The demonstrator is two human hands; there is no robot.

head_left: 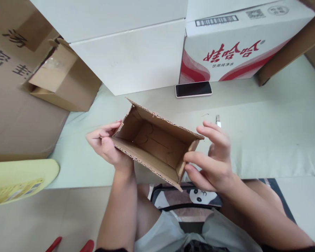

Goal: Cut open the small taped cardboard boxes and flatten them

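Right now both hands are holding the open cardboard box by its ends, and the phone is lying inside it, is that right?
Not quite. Both hands, left and right, do hold the open cardboard box by its ends, but the phone lies on the surface beyond it, against the red and white carton. The head view shows this.

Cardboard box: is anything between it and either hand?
Nothing visible. The left hand grips one end of the cardboard box, and the right hand pinches the flap at the other end.

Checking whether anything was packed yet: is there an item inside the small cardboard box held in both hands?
No, the small cardboard box shows only its bare brown inner walls and floor.
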